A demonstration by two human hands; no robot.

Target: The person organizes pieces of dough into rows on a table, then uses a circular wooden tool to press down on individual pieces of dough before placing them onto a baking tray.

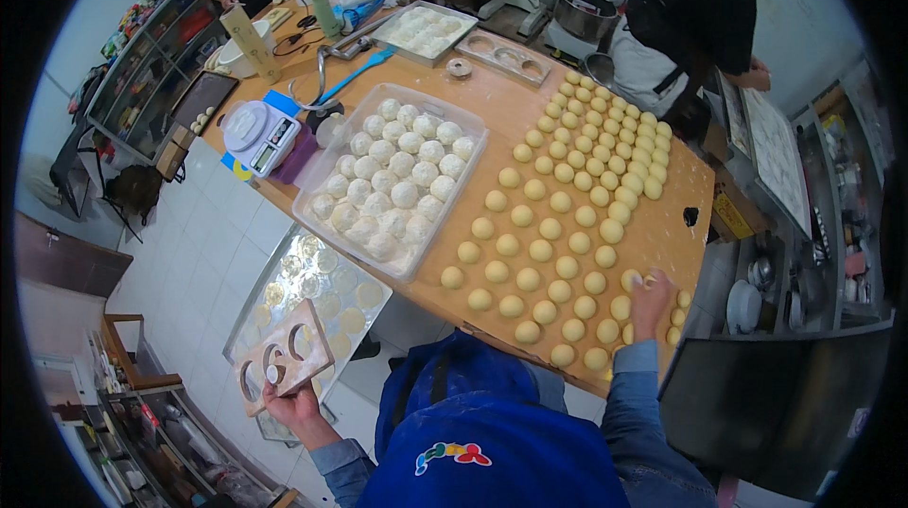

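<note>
My left hand (pixel 291 404) grips a wooden board (pixel 315 359) with round holes, holding it tilted above a metal tray (pixel 364 295) of flat pale rounds; a small white round piece (pixel 275 374) sits at the board near my thumb. My right hand (pixel 653 300) has its fingers closed around a pale dough ball (pixel 632 281) at the table's right side. Around it, many smooth yellowish dough balls (pixel 567 267) stand in rows on the wooden table (pixel 511 120). A clear plastic box (pixel 410 270) of flour-dusted white balls (pixel 402 194) lies left of the rows.
A digital scale (pixel 261 137), metal dough hook (pixel 322 73), blue spatula (pixel 352 75), second wooden mould (pixel 501 57) and tray of floured pieces (pixel 423 32) lie farther back. Two other people (pixel 700 11) stand beyond the table, near mixers (pixel 586 2). Shelves (pixel 837 196) line both sides.
</note>
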